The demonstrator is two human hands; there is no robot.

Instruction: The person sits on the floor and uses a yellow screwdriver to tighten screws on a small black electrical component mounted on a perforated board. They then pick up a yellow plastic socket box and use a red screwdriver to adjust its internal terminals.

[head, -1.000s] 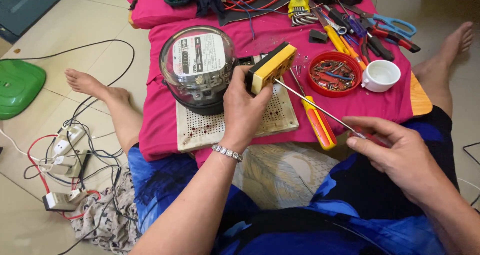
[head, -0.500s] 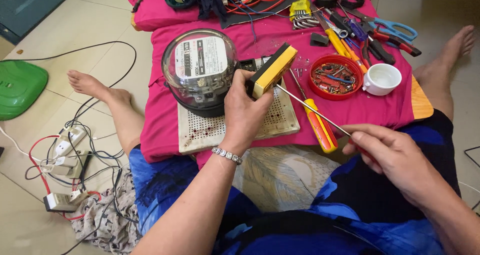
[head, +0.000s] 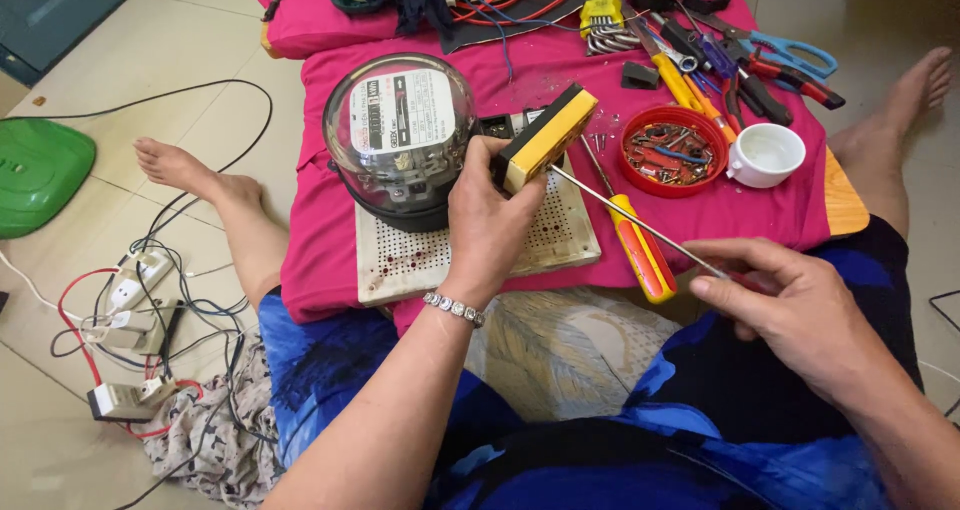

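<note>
My left hand (head: 487, 220) is clamped around a yellow-and-black block (head: 548, 138) held just at three o'clock of the glass-domed meter (head: 402, 135), while my right hand (head: 790, 305) pinches a thin screwdriver (head: 640, 224) whose tip meets the block above the perforated board (head: 420, 260).

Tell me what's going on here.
A person sits on the floor at a pink-covered board. The left hand holds a yellow block tilted up beside a domed meter. The right hand holds a thin screwdriver, tip at the block's side. A second screwdriver, a red screw dish and a white cup lie nearby.
</note>
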